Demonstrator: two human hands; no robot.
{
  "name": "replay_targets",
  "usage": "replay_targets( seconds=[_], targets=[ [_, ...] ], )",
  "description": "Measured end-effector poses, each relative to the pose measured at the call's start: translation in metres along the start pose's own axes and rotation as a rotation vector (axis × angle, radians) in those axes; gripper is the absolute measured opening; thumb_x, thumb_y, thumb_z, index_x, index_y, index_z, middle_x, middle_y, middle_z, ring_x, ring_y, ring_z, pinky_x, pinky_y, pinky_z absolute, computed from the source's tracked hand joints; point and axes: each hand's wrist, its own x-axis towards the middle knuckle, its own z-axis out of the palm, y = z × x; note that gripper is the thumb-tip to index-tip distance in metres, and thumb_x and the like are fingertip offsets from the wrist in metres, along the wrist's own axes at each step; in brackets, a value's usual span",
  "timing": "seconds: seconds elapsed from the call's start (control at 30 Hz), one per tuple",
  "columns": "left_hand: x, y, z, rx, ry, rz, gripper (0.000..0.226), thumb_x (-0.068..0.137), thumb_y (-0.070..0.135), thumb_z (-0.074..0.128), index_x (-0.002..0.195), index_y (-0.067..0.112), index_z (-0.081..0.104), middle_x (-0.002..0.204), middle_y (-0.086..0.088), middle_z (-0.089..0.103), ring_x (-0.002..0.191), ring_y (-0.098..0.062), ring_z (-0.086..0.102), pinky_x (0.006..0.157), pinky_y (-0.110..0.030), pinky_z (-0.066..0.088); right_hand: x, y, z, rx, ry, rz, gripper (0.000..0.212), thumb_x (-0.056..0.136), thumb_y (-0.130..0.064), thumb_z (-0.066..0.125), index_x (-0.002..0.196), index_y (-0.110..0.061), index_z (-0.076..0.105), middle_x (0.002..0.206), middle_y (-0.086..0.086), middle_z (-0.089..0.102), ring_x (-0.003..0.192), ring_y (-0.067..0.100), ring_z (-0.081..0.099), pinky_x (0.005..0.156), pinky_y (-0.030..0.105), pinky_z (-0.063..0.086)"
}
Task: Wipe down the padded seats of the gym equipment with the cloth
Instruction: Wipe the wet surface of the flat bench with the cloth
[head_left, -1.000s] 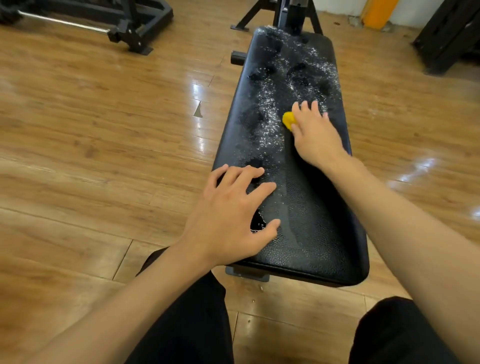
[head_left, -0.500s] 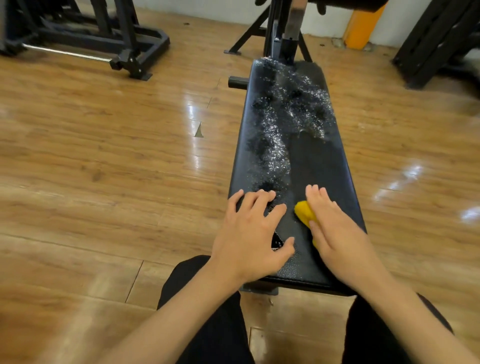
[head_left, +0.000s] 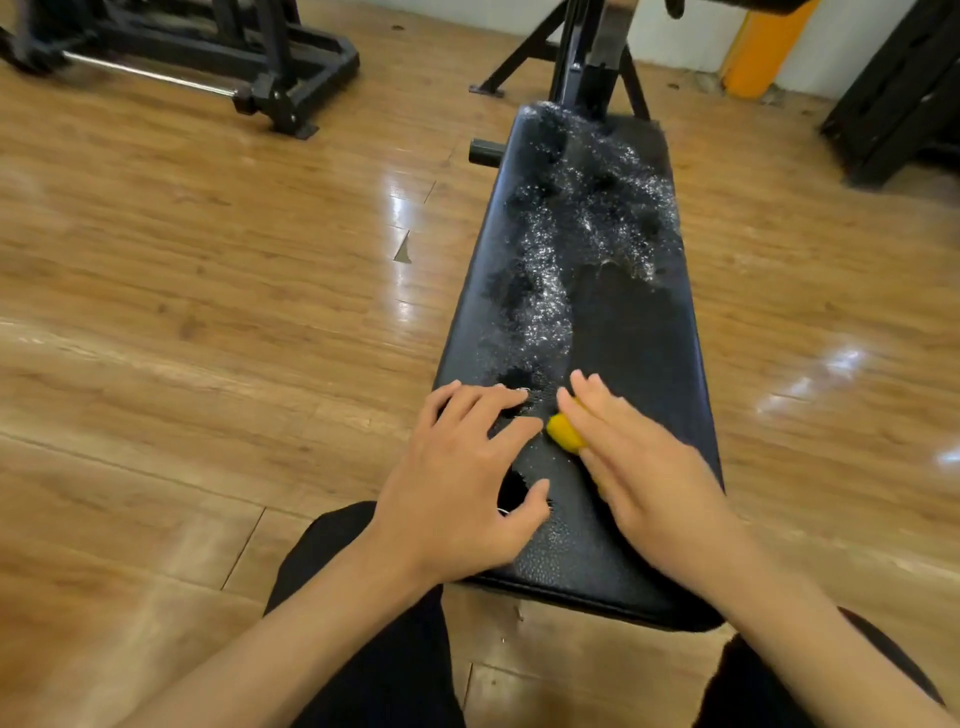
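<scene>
Seat wipe | left grip (head_left: 457, 478) released, fingers spread flat at the seat's (head_left: 639, 338) 7 o'clock | right grip (head_left: 649, 467) flat-fingered, pressing cloth (head_left: 563, 434) just beside it, near 6 | wet streak (head_left: 571, 234) lies toward 12: long, firm, overlapping strokes would likely clear it best.

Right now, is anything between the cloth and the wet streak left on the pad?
Nothing visible. From the cloth under the right hand, bare pad leads to the wet streak; the left hand rests to its left.
</scene>
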Motion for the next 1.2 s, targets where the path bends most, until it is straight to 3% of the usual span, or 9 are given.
replay_targets(
  seconds=[0.13,0.2,0.33,0.47,0.63,0.83,1.0,1.2],
  targets=[
    [0.000,-0.001,-0.001,-0.077,-0.003,0.014,0.048,0.079,0.032,0.056,0.122,0.014,0.069,0.136,-0.004,0.059,0.128,-0.022,0.051,0.117,-0.040,0.031,-0.023,-0.002,-0.006,-0.015,-0.103,-0.225,0.050,0.102,-0.027,0.037,0.151,-0.014,0.040,0.160,0.002,0.033,0.150,0.016,0.026,0.121,0.030,0.021],
    [0.001,-0.001,-0.003,-0.078,-0.023,0.012,0.050,0.078,0.031,0.054,0.122,0.013,0.069,0.136,-0.005,0.059,0.128,-0.023,0.052,0.116,-0.039,0.030,0.007,0.019,-0.007,-0.034,-0.129,-0.265,0.049,0.102,-0.022,0.040,0.150,-0.011,0.040,0.159,0.006,0.036,0.149,0.023,0.026,0.123,0.037,0.020],
    [-0.001,0.001,-0.006,-0.056,-0.046,-0.038,0.050,0.078,0.032,0.055,0.122,0.013,0.069,0.137,-0.003,0.060,0.129,-0.023,0.052,0.116,-0.037,0.030,0.107,0.064,-0.002,-0.074,-0.127,-0.108,0.048,0.104,-0.011,0.042,0.151,-0.008,0.035,0.159,0.012,0.033,0.151,0.035,0.017,0.121,0.055,0.015],
    [-0.003,0.005,-0.007,-0.024,-0.059,-0.082,0.050,0.081,0.036,0.057,0.126,0.017,0.068,0.141,-0.002,0.056,0.132,-0.023,0.048,0.113,-0.039,0.032,0.169,0.076,0.000,-0.101,-0.108,0.000,0.048,0.106,-0.013,0.035,0.153,-0.009,0.029,0.162,0.013,0.026,0.152,0.034,0.012,0.121,0.051,0.012],
    [-0.005,-0.001,-0.007,-0.031,-0.081,-0.057,0.052,0.087,0.043,0.055,0.132,0.019,0.064,0.148,-0.001,0.051,0.137,-0.021,0.043,0.117,-0.040,0.028,0.102,0.043,-0.003,-0.041,-0.072,-0.054,0.048,0.105,-0.015,0.037,0.153,-0.011,0.032,0.162,0.008,0.027,0.152,0.026,0.019,0.121,0.041,0.019],
    [-0.011,-0.007,-0.008,-0.037,-0.139,-0.021,0.058,0.089,0.050,0.055,0.140,0.024,0.058,0.155,0.002,0.043,0.147,-0.020,0.035,0.124,-0.040,0.018,-0.005,0.026,-0.007,0.017,-0.066,-0.059,0.049,0.103,-0.018,0.038,0.152,-0.015,0.037,0.159,0.002,0.033,0.150,0.022,0.024,0.120,0.039,0.021],
    [-0.013,-0.007,-0.004,0.043,-0.111,0.002,0.060,0.087,0.054,0.056,0.140,0.025,0.058,0.153,0.000,0.046,0.145,-0.022,0.037,0.123,-0.041,0.020,0.081,0.075,-0.017,-0.060,-0.049,0.191,0.046,0.103,-0.006,0.044,0.149,-0.006,0.038,0.160,0.014,0.031,0.150,0.033,0.021,0.121,0.049,0.022],
    [-0.014,-0.006,-0.005,0.051,-0.099,0.001,0.062,0.087,0.055,0.056,0.141,0.024,0.057,0.153,-0.002,0.047,0.147,-0.022,0.035,0.124,-0.040,0.018,0.197,0.031,0.012,-0.126,-0.102,0.010,0.041,0.104,-0.010,0.039,0.143,0.001,0.040,0.151,0.023,0.037,0.138,0.048,0.035,0.110,0.058,0.032]
  ],
)
